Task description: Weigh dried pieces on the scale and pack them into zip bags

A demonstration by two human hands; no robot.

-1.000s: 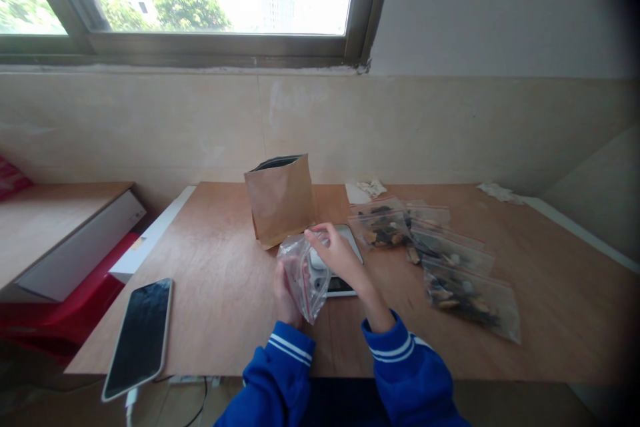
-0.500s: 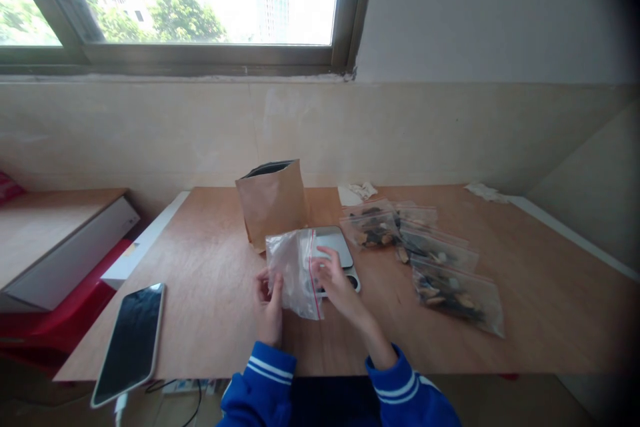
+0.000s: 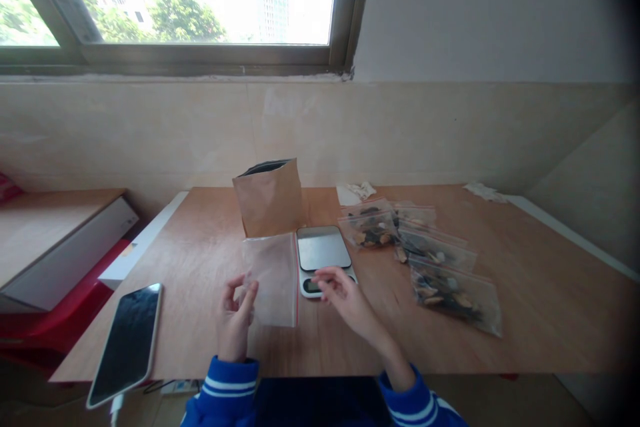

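Two hands flank the work: the left hand (image 3: 236,317) is at the near-left edge of a clear plastic bag (image 3: 275,283), though whether its fingers pinch it cannot be told. The right hand (image 3: 353,303), fingers loosely parted and holding nothing, hovers over the front of the scale (image 3: 324,248). The bag, crumpled over the scale a second ago, is now flat beside it, leaving the scale's plate uncovered.

A phone (image 3: 125,343) with a white cable (image 3: 116,407) lay on the table (image 3: 193,267), front left; beyond a window (image 3: 210,53) stood green trees (image 3: 181,13).
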